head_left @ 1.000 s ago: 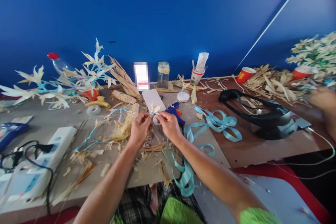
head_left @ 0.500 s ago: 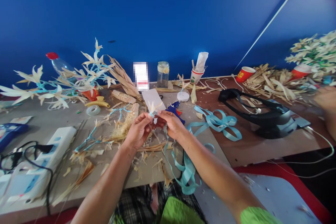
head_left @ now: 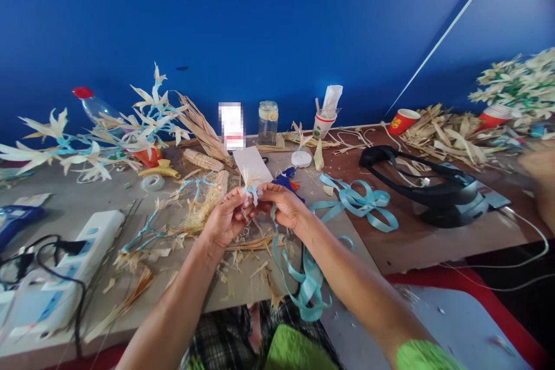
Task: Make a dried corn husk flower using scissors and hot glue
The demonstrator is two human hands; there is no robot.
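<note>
My left hand (head_left: 226, 217) is closed in a pinch on the base of a small corn husk flower (head_left: 248, 179), whose pale petals point up. Fingers of my right hand (head_left: 284, 203) are pinched on a light blue ribbon (head_left: 254, 194) at that same base. From under my right hand the ribbon's length hangs down in loops (head_left: 311, 295) over the table edge. Just behind both hands lies a sheet of white paper (head_left: 254, 163). On the left are a blue-wrapped twig (head_left: 147, 231) and corn cobs (head_left: 203, 159).
A power strip (head_left: 82, 266) with cables lies at the left. Husk flowers on blue stems (head_left: 150, 101) stand behind it. More ribbon (head_left: 364, 202), a black headset (head_left: 451, 196) and a husk pile (head_left: 451, 133) are on the right. Another person's blurred hand (head_left: 540, 167) shows at the right edge.
My hands have stayed together at the flower base, with the fingers shifting slightly. More blue ribbon shows between the fingertips. The view has moved a little.
</note>
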